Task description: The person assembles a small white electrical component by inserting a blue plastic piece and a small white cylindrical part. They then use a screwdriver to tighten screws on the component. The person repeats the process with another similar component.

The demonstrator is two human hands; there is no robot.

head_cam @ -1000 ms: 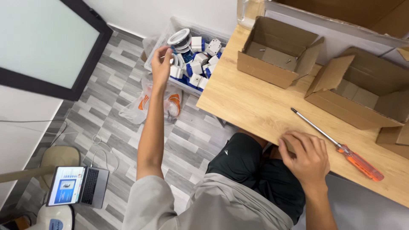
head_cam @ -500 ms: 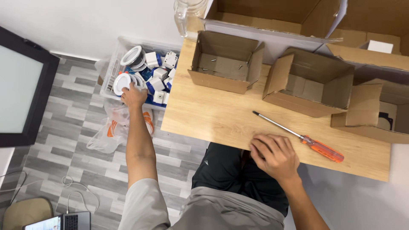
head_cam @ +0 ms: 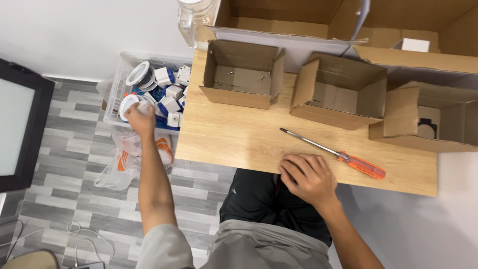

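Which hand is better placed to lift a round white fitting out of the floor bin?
Left. The left hand is already down in the clear bin, on a round white fitting. The right hand rests on the desk edge.

Grey plank floor [head_cam: 74, 149] (striped pattern), white wall [head_cam: 89, 30], pale wooden table [head_cam: 239, 139].

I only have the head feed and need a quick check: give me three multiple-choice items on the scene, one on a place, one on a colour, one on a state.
1. Where does the screwdriver lie?
A. on the wooden table
B. in the clear bin
C. on the floor

2. Its handle is:
A. blue
B. orange
C. black

3. The left hand is:
A. flat on the table
B. reaching into the clear bin of white parts
C. holding the screwdriver

Answers: 1 A, it rests beside the right hand; 2 B, the grip is orange; 3 B, the fingers close around a white round part.
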